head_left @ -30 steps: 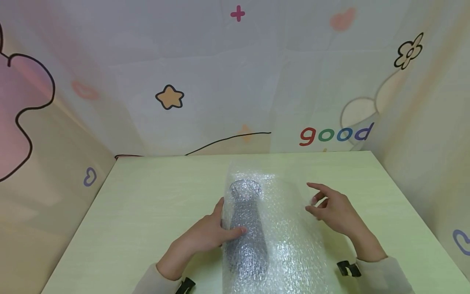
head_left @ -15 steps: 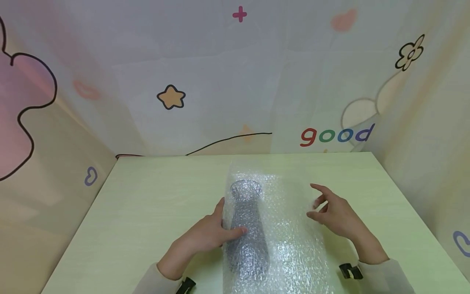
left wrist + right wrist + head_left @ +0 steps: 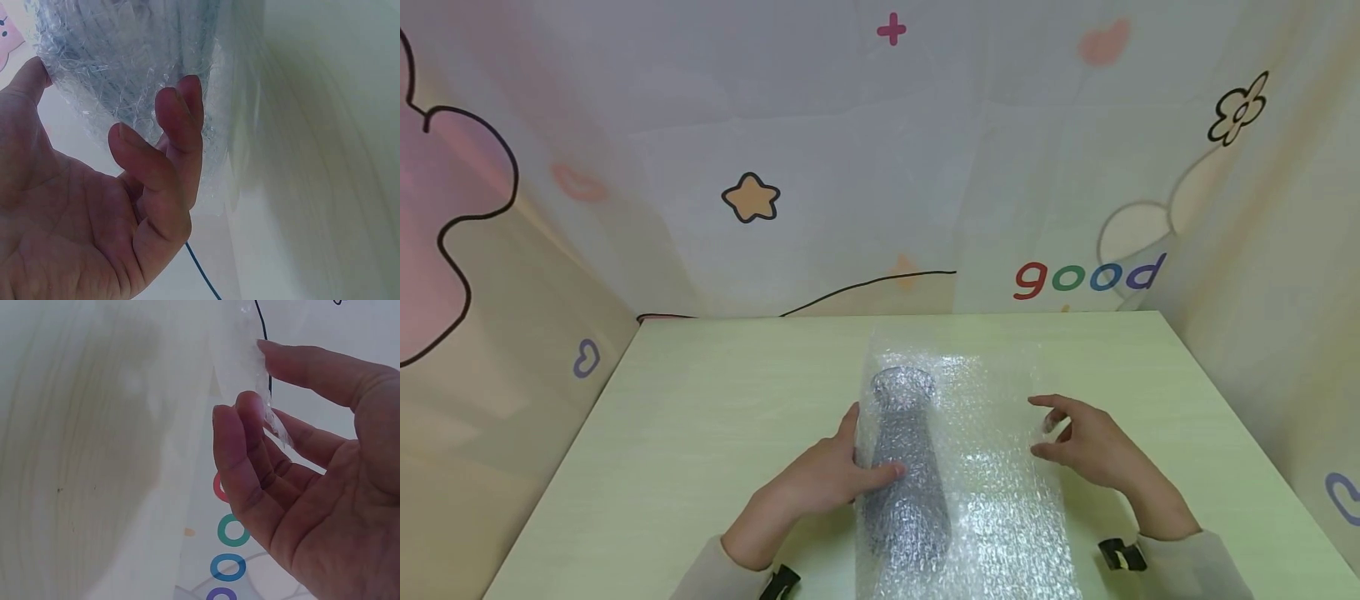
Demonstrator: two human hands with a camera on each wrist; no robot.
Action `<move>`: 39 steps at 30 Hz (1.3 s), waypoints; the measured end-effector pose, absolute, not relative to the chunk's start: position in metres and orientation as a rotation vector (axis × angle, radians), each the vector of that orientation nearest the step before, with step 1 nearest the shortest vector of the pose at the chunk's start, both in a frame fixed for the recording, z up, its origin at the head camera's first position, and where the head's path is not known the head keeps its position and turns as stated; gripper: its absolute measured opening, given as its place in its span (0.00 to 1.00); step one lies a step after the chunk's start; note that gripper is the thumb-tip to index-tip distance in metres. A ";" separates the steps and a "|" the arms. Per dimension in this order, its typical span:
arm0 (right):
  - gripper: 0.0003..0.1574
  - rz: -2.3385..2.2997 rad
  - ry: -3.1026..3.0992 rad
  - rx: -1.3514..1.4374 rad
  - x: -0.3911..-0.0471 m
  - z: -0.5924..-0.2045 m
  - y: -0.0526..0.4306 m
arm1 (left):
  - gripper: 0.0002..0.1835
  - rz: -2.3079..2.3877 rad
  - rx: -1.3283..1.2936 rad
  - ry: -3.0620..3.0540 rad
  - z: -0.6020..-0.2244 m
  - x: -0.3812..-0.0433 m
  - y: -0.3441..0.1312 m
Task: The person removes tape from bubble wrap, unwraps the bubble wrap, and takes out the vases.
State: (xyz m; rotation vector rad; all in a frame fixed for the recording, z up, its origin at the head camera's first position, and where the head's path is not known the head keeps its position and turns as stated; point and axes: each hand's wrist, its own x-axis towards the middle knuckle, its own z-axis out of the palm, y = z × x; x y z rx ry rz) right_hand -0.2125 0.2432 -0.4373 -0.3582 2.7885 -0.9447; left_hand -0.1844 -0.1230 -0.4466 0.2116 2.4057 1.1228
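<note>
Grip L (image 3: 820, 479) thumb-over obj (image 3: 913, 508), grip R (image 3: 1086, 446) curled @ bubble-wrap edge (image 3: 1052, 508).

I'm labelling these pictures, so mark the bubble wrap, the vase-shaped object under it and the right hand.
Bubble wrap (image 3: 1015, 517), head view: on its glossy lower right area.
Vase-shaped object (image 3: 912, 467), head view: on the middle of its covered body.
Right hand (image 3: 1090, 443), head view: on the back of it.

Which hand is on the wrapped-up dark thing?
The left hand: its thumb lies over the dark thing in the bubble wrap; the right hand is at the wrap's opposite edge.
</note>
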 end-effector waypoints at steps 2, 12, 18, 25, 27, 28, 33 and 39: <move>0.42 -0.942 2.774 -0.358 -0.213 -0.438 0.243 | 0.68 1.122 0.213 2.407 -0.447 -0.185 -0.123; 0.42 -0.900 2.744 -0.322 -0.214 -0.446 0.243 | 0.67 1.140 0.220 2.406 -0.448 -0.185 -0.123; 0.42 -0.872 2.741 -0.300 -0.214 -0.448 0.241 | 0.67 1.134 0.222 2.407 -0.448 -0.185 -0.123; 0.40 -0.835 2.740 -0.288 -0.215 -0.451 0.241 | 0.68 1.113 0.218 2.408 -0.447 -0.184 -0.123; 0.40 -0.827 2.738 -0.279 -0.215 -0.452 0.241 | 0.67 1.113 0.216 2.407 -0.447 -0.185 -0.123; 0.40 -0.824 2.736 -0.276 -0.216 -0.452 0.241 | 0.67 1.115 0.217 2.407 -0.447 -0.185 -0.123; 0.41 -0.817 2.710 -0.250 -0.216 -0.454 0.242 | 0.67 1.125 0.222 2.405 -0.447 -0.184 -0.124; 0.40 -0.779 2.716 -0.258 -0.217 -0.457 0.243 | 0.67 1.145 0.231 2.406 -0.449 -0.185 -0.124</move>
